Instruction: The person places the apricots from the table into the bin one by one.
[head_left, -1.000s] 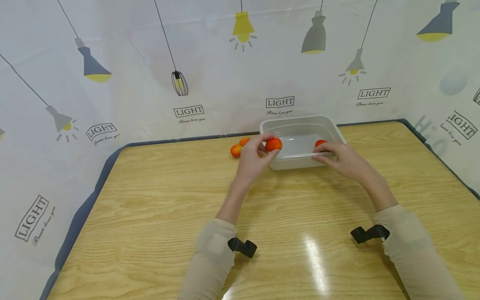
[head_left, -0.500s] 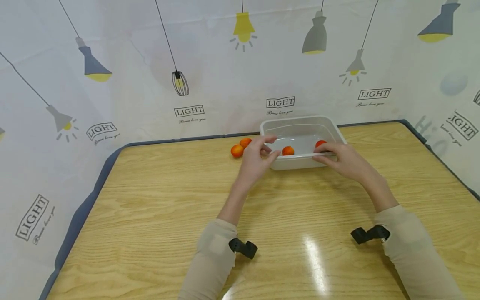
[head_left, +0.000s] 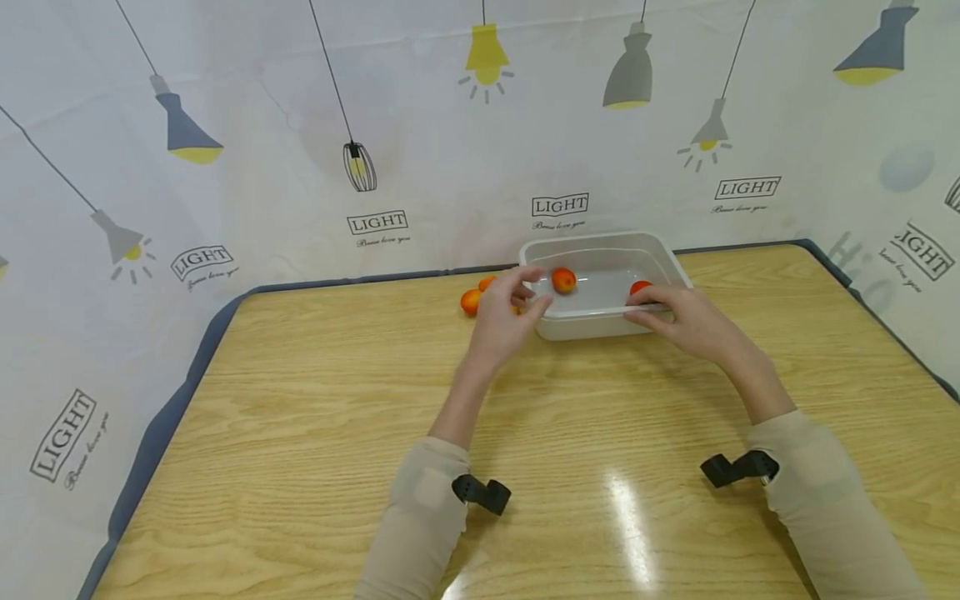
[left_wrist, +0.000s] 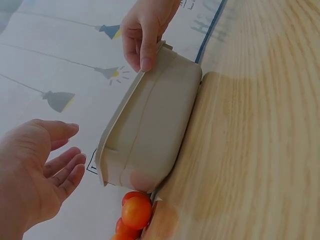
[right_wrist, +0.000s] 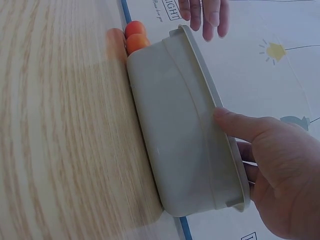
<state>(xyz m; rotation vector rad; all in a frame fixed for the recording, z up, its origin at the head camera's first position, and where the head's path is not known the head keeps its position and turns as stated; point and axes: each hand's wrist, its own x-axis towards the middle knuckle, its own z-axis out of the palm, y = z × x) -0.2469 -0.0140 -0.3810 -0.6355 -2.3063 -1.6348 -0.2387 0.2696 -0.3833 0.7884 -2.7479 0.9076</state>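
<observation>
A whitish plastic box (head_left: 600, 327) stands at the far side of the table. Two red-orange tomatoes show inside it: one tomato (head_left: 564, 281) lies toward the left end, and another tomato (head_left: 641, 287) is partly hidden behind the right fingers. My left hand (head_left: 502, 321) hovers at the box's left rim with thumb and fingers spread, holding nothing. With thumb outside and fingers inside, my right hand (right_wrist: 280, 170) pinches the front rim near its right end. Several more tomatoes (left_wrist: 136, 212) lie on the table against the box's left side, partly covered by the left hand in the head view.
The wooden table (head_left: 337, 417) ends at a dark blue edge (head_left: 360, 280) just behind the box. Beyond it hangs a white sheet (head_left: 420, 108) printed with lamps. A black wrist camera (head_left: 483, 495) is strapped over the left sleeve, another camera (head_left: 738, 468) over the right.
My left hand let go of a tomato, which dropped into the box and then rolled from near the front wall toward the back. The hand drew slightly left. My right hand stayed still.
</observation>
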